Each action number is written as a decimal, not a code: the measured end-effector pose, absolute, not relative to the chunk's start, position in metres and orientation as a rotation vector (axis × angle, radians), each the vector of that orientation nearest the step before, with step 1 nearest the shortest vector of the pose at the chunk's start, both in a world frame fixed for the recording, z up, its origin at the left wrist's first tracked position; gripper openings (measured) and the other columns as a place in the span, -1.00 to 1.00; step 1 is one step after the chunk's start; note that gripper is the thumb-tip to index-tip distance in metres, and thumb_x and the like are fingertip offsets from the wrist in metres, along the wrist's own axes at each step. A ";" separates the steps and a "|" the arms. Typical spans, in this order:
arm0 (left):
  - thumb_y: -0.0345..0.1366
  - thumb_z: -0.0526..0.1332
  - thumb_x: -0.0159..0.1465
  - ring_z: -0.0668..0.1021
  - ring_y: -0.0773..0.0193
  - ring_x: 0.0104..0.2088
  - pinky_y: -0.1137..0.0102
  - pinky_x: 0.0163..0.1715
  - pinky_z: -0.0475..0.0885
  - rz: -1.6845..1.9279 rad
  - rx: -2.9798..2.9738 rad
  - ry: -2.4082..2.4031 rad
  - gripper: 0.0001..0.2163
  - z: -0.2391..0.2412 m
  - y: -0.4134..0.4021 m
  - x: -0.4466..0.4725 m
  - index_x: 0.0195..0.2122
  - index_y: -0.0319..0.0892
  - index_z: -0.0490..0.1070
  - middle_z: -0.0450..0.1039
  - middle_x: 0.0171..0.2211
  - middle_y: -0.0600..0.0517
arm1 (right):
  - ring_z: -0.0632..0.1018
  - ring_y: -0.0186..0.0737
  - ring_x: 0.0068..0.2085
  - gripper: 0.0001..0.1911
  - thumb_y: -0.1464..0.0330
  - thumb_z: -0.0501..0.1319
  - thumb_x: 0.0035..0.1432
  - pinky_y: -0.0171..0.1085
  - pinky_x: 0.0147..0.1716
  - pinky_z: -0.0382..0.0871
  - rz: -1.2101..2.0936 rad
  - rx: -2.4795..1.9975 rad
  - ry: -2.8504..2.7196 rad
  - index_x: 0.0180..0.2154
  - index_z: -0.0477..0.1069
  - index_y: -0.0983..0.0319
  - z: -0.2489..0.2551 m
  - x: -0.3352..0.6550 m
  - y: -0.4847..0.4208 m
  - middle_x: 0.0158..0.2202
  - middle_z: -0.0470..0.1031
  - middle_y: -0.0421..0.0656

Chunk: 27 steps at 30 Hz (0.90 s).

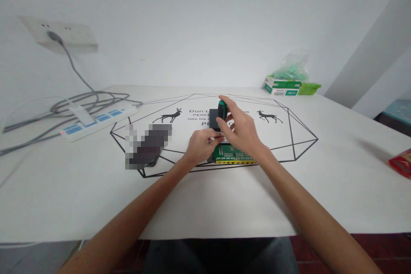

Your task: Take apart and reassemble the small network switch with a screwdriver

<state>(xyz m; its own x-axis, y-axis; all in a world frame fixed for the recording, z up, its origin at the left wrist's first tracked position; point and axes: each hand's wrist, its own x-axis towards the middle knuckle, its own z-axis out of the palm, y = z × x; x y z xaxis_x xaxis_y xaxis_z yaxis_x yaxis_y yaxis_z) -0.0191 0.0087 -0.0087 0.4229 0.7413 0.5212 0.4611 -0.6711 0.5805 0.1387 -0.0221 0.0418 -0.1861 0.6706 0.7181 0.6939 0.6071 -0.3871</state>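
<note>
A green screwdriver (221, 113) is gripped upright by the R hand (243, 130), tip down on the green board (231, 154) mid-table (205, 205). Its shaft is pinched by the L hand (201, 144).

A white worktop (337, 188) with a black geometric deer print stands against a plain white wall (192, 21). A wall socket (59, 34) sits upper left. Dark red floor (308, 252) shows below the front edge.
</note>
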 end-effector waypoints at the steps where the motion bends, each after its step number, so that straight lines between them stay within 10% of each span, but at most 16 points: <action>1: -0.34 0.23 0.25 0.61 0.26 -0.37 0.44 -0.33 0.50 1.110 2.336 1.036 -0.83 -0.009 0.009 -0.019 -0.30 -0.20 0.63 0.64 -0.32 -0.03 | 0.51 -0.19 -0.34 -0.43 0.28 0.04 0.27 -0.20 -0.38 0.41 -0.029 -1.094 -1.894 0.29 0.12 0.23 0.042 0.139 -0.022 -0.20 0.51 -0.07; 27: -0.36 0.22 0.25 0.60 0.24 -0.36 0.39 -0.30 0.48 1.030 2.395 1.152 -0.83 -0.006 0.006 -0.019 -0.27 -0.15 0.63 0.65 -0.24 0.00 | 0.55 -0.19 -0.29 -0.48 0.28 0.03 0.29 -0.24 -0.43 0.42 -0.032 -1.077 -1.886 0.26 0.16 0.19 0.044 0.143 -0.022 -0.11 0.50 -0.05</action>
